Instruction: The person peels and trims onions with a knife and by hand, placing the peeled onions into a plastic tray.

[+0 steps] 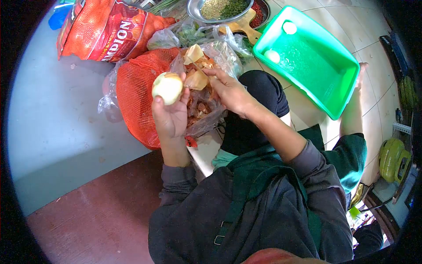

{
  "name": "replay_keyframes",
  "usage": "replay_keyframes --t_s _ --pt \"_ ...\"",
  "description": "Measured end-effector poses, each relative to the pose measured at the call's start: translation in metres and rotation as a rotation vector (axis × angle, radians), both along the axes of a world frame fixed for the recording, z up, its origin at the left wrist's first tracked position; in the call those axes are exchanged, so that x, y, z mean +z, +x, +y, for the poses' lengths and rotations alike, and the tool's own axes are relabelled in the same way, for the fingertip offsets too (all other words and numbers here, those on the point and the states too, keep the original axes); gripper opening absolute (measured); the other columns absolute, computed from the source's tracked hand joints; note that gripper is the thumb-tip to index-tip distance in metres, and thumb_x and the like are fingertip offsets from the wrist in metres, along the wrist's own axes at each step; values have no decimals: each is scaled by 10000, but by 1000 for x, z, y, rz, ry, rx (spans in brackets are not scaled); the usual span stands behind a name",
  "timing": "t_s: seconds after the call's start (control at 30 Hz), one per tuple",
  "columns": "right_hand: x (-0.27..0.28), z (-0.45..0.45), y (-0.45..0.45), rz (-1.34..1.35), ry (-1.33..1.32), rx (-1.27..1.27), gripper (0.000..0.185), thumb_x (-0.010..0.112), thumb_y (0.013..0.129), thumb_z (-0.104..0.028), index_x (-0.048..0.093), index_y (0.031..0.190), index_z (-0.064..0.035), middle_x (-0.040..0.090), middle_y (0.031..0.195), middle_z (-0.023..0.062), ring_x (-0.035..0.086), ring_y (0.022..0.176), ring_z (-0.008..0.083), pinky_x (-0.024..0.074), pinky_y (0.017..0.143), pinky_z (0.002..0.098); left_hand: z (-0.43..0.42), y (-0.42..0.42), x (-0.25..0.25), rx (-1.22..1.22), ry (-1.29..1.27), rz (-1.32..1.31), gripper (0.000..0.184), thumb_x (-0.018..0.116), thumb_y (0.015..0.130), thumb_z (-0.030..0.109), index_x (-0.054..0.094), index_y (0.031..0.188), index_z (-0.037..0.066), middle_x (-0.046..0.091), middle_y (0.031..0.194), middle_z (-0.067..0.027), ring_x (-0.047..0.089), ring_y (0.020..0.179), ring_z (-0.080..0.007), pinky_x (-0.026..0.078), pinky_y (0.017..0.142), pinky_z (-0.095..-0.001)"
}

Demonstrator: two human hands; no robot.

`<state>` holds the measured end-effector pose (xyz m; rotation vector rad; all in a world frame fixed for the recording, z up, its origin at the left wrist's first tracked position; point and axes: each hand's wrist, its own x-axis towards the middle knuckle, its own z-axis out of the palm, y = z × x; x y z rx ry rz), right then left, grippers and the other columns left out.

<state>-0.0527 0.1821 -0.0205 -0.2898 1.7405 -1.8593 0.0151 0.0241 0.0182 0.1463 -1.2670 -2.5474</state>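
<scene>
Left of centre in the frame, the left hand (172, 115) holds a peeled, pale onion (166, 89) upright, its thumb on the near side and its fingers curled behind, pinching the onion between them; a brownish patch shows near the onion's top. Just right of it, near the centre, the right hand (235, 94) reaches in from the lower right, its fingers bent and drawn close together beside a dry piece of skin (197, 80) — I cannot tell whether they pinch it.

Below both hands lies a clear plastic bag (206, 126) with brown skins inside; a red mesh bag (137, 94) slumps against it on the left; a large printed sack (88, 26) fills the upper left, on a blue-grey surface (57, 114).

At the upper right a green tub (325, 68) stands tilted across the frame on pale tiles (373, 61); two whitish round pieces (289, 28) lie inside, towards its left end; at top centre sit a metal bowl (215, 21) and, just beside it, a wooden board (247, 30).
</scene>
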Motion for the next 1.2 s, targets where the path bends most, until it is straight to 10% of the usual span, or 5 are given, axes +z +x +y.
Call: replay_keyframes --t_s 0.27,0.37,0.8,1.0,1.2 --pt "-6 3 -7 193 95 81 468 446 958 -256 417 1373 -41 557 797 44 515 675 111 452 623 262 -21 2 -5 -121 49 -1 530 509 908 293 399 1343 10 449 1362 -180 482 1206 -286 475 885 -346" --pt "19 3 0 261 26 108 469 458 932 -292 450 1318 -27 579 1147 260 542 1091 424 429 932 434 -17 3 -12 -40 -115 -14 507 537 896 191 381 1338 -3 479 1309 -171 498 1178 -275 461 922 -349" --pt "38 0 14 628 81 103 412 414 967 -155 409 1372 -80 551 1231 205 556 1123 344 433 943 385 2 -1 -6 113 -337 -73 635 641 779 -50 301 1312 7 465 1234 -129 508 1136 -220 427 1000 -371" --pt "37 1 4 279 -9 97 395 421 979 -182 436 1360 -80 577 1168 125 586 987 217 457 864 346 4 -1 0 136 -278 -80 623 631 773 -61 316 1307 4 468 1221 -120 502 1133 -217 420 1003 -368" --pt "46 4 17 488 68 155 429 454 945 -144 405 1366 -74 554 1245 190 571 1105 357 466 912 384 8 -3 -4 174 -361 -95 626 620 779 -75 299 1310 2 469 1207 -123 517 1103 -206 446 970 -344"
